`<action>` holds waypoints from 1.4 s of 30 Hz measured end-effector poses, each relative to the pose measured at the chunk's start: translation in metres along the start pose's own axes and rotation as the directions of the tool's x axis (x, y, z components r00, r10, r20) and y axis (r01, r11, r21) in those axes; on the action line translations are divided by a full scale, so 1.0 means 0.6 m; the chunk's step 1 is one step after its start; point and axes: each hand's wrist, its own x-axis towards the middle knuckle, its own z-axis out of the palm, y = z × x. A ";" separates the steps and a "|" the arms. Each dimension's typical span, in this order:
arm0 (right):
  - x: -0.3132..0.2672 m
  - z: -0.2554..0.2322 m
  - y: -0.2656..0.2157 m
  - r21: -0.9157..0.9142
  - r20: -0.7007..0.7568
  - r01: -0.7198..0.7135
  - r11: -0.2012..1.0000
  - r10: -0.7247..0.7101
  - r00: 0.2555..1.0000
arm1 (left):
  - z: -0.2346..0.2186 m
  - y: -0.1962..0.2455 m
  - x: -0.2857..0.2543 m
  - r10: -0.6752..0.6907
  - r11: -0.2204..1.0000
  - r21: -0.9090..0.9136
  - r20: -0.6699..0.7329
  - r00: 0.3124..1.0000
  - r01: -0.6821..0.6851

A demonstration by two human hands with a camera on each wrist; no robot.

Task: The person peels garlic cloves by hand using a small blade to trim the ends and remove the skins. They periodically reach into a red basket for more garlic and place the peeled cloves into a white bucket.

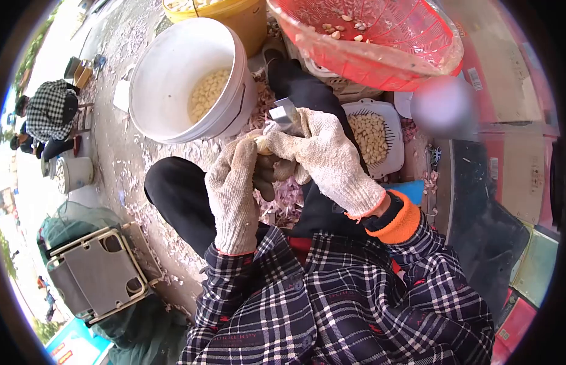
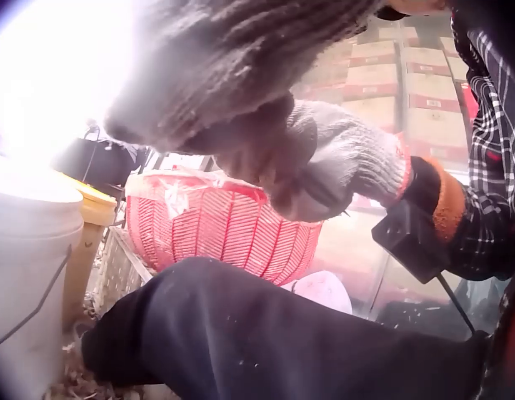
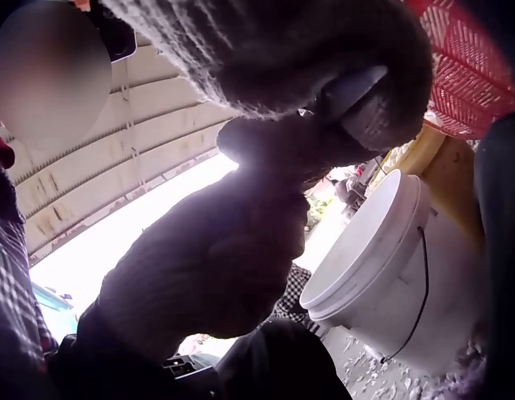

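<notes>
In the head view, my gloved left hand [image 1: 231, 191] pinches a pale garlic clove [image 1: 262, 145] between thumb and fingers, above my lap. My gloved right hand [image 1: 335, 155] meets it there, its thumb close against the clove. A small knife [image 1: 284, 114] is gripped in the right hand, with its short metal blade jutting out past the fingers; its handle is hidden in the glove. From the right wrist, the blade [image 3: 355, 90] shows beside the curled fingers. The clove is hidden behind the gloves in both wrist views.
A white bucket [image 1: 173, 36] with peeled cloves inside stands ahead to the left, beside a yellow bucket [image 1: 240, 24]. A red basket [image 1: 356, 58] holds some cloves at front right. Below it sits a white basket [image 1: 394, 159] of cloves. A folding chair [image 1: 97, 274] stands left; garlic skins litter the ground.
</notes>
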 end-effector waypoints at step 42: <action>-0.032 -0.001 0.020 -0.390 0.266 -0.070 0.918 0.185 0.946 | -0.032 -0.011 -0.025 -0.169 0.982 -0.065 0.081 0.982 0.175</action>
